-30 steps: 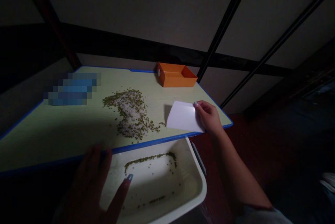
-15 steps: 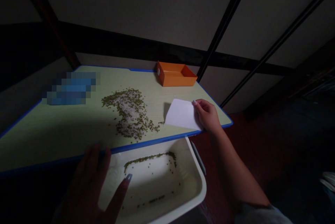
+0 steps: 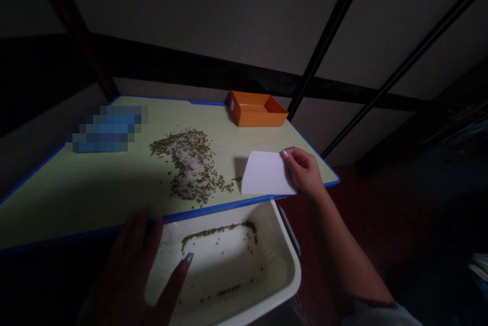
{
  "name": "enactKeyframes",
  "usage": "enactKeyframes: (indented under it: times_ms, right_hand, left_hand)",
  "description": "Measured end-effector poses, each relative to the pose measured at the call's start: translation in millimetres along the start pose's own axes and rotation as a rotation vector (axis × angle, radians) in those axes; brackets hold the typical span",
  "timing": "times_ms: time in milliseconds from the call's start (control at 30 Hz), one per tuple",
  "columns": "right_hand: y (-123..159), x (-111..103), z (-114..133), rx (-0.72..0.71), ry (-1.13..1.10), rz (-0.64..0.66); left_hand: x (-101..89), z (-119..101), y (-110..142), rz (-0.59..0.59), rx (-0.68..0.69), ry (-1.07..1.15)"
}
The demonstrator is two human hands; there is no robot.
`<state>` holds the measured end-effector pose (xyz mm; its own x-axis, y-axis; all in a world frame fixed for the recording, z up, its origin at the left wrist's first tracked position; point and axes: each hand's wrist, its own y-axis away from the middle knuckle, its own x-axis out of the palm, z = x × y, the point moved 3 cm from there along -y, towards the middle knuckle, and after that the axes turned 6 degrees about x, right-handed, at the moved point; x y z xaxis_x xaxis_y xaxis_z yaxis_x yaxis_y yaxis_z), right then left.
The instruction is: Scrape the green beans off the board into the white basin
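My right hand (image 3: 304, 169) pinches a sheet of white paper (image 3: 267, 173) at its upper right corner, holding it tilted by the table's front edge. Left of the paper lies a spread-out heap of small green beans (image 3: 188, 138) mixed with white grains (image 3: 192, 163). Below the table edge is a white plastic basin (image 3: 284, 277), with some green beans along its inner bottom edge. My left hand (image 3: 129, 270), in shadow, has its fingers apart near the table edge and its thumb over the basin. Whether it touches the rim cannot be made out.
An orange open box (image 3: 261, 115) stands at the back right of the pale, blue-edged table (image 3: 95, 188). A blurred-out blue item (image 3: 109, 130) lies at the back left. Behind the table rise dark-framed panels (image 3: 190, 10). A few white grains lie behind the paper.
My right hand has brought the paper slightly down toward the table's front edge, and more white grains show behind it. My left hand and the basin look unmoved.
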<state>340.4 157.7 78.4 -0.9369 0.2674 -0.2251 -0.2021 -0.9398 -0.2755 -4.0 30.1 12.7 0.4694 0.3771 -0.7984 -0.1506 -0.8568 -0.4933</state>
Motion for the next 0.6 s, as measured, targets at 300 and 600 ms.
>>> enactKeyframes:
  times_ms: [300,600]
  right_hand:
    - [-8.9,4.2,-5.3,0.020,0.002,-0.031]
    - [-10.1,6.8,-6.1,-0.014,0.063,-0.119]
  left_hand:
    - [-0.2,-0.7,0.5,-0.016,0.000,-0.019]
    - [-2.2,-3.1,-1.6,0.011,0.007,-0.034]
